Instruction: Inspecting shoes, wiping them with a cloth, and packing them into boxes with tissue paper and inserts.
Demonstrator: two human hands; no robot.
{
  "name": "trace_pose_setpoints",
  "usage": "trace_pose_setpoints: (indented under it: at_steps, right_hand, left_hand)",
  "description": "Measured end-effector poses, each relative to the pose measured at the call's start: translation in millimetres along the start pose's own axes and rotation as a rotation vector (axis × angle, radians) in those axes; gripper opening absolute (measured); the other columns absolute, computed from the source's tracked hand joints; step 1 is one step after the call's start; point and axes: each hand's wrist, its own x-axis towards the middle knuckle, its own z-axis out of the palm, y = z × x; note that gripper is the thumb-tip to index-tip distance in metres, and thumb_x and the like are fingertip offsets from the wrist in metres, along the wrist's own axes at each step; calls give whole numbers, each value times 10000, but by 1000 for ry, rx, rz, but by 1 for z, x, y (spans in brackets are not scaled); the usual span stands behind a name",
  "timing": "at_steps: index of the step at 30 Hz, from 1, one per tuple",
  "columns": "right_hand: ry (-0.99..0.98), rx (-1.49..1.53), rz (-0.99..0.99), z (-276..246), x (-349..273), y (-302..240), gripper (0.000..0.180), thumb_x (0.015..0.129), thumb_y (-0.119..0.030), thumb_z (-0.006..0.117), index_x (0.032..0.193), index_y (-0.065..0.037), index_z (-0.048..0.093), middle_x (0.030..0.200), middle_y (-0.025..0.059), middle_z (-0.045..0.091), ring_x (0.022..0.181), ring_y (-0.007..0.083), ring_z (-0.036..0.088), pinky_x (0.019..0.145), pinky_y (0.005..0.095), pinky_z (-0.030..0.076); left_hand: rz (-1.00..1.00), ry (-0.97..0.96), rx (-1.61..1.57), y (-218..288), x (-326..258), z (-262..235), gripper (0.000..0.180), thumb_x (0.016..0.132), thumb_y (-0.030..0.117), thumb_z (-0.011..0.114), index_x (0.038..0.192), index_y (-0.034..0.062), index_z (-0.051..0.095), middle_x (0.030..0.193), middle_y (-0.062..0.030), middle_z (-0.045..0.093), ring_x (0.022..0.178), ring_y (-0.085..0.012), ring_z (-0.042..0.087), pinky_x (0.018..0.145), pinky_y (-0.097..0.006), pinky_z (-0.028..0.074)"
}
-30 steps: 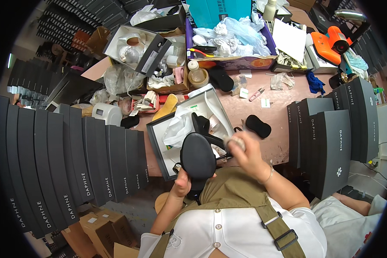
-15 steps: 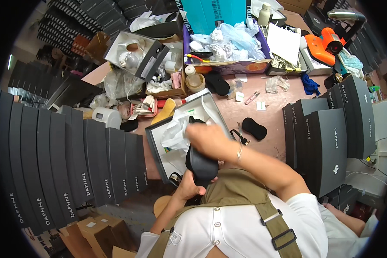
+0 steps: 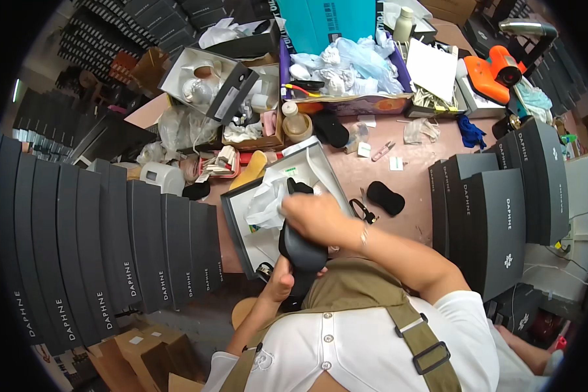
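A black shoe [image 3: 304, 253] is held close to my body, over the near edge of an open grey shoe box [image 3: 232, 215]. Beneath it, my left hand [image 3: 279, 285] grips the shoe, its fingers partly hidden behind it. My right hand [image 3: 315, 214] is closed over the upper part of the shoe; what its fingertips pinch is hidden. White tissue paper [image 3: 266, 204] lies loose in the box beside the shoe. Right of the box are a black strap with a gold buckle [image 3: 366, 212] and a black peanut-shaped pad [image 3: 386, 198].
Stacked dark shoe boxes flank the table at left [image 3: 147, 248] and right [image 3: 493, 222]. Farther back stand a purple box of crumpled plastic [image 3: 346, 104], a glue bottle [image 3: 296, 124] and an orange heat tool [image 3: 487, 77]. A pink-handled snipper [image 3: 383, 151] lies mid-table.
My right hand has shifted slightly down along the shoe. The shoe has tipped a little, its lower end moving slightly left. The box and the things on the table stay put.
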Motion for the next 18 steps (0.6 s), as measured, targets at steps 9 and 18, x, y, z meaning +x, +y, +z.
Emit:
trace_pose_setpoints:
  at_steps: [9,18]
  right_hand:
    - [78,36,10,4,3,3,108,764,-195,558,780,-97,515,646,59,544,583,249,599,472,369,465]
    - [22,139,-132,-2,-23,-19,109,774,-199,542,758,-104,491,628,41,527,556,220,602,438,365,465]
  left_hand:
    - [-30,24,-58,1,-1,-3,1199,566,902,346,1276,-65,352,1148,-169,549,994,-233,596,866,-353,486]
    - [-53,58,-72,10,-5,0,1251,582,909,278,1379,-54,241,1345,-144,420,1248,-221,409,1052,-376,311]
